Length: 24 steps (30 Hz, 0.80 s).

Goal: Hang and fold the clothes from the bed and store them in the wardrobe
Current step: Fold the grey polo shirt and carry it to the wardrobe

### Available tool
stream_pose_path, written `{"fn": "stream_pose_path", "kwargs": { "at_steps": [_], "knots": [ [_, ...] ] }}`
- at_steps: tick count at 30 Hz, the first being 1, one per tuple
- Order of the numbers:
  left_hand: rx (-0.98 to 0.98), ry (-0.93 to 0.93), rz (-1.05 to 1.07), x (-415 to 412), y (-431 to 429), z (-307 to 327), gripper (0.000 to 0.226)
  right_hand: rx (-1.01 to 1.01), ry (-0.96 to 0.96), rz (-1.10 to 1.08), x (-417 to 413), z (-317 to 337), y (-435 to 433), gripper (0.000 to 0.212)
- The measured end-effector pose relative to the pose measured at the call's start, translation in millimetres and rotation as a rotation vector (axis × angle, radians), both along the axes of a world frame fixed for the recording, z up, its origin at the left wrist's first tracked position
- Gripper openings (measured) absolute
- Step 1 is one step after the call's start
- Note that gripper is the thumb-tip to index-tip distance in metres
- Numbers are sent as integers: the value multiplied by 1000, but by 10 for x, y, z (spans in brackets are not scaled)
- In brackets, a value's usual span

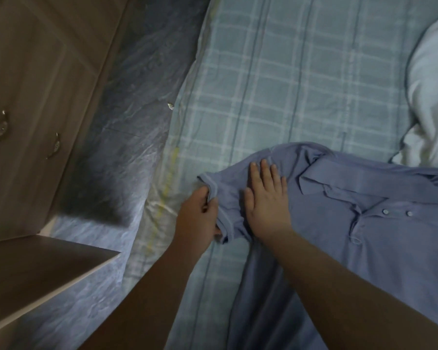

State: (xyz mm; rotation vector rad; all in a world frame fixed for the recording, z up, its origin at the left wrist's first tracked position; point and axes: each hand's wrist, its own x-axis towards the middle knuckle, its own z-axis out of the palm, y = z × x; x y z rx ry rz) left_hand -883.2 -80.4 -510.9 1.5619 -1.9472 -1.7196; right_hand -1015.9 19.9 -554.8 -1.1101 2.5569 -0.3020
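Note:
A blue polo shirt with a collar and white buttons lies spread on the checked bed sheet, collar toward the right. My left hand pinches the hem of its short sleeve at the shirt's left end. Flat on the sleeve near the shoulder rests my right hand, fingers straight and pressing the fabric down. The shirt's lower body runs out of view at the bottom.
A white pillow or duvet lies at the right edge of the bed. Left of the bed, the mattress side is wrapped in plastic. A wooden wardrobe with metal handles stands at the far left, one door open below.

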Motion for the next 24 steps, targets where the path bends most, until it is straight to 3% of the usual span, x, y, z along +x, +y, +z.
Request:
{"fn": "stream_pose_path", "kwargs": {
  "at_steps": [2,4,7,12,16,20,24],
  "knots": [
    [-181,-22,-98,-144,138,80,13,-177,-66,-66,-109,177,186,53],
    [-241,6,-197,-331,313,206,20,-251,-88,-181,-215,342,462,58],
    [-318,-28,-456,-609,647,260,46,-236,-110,-266,-347,504,885,69],
    [-308,-284,-768,-948,1294,205,56,-167,-29,-185,-580,575,1387,72],
    [-427,-360,-786,-977,1562,163,52,-78,50,-123,-735,510,1679,70],
    [-762,-276,-732,-883,1495,47,61,93,182,-120,-837,434,1973,69],
    [-802,-353,-792,-860,1389,-184,63,192,174,-147,-888,316,2186,63]
  ]
}}
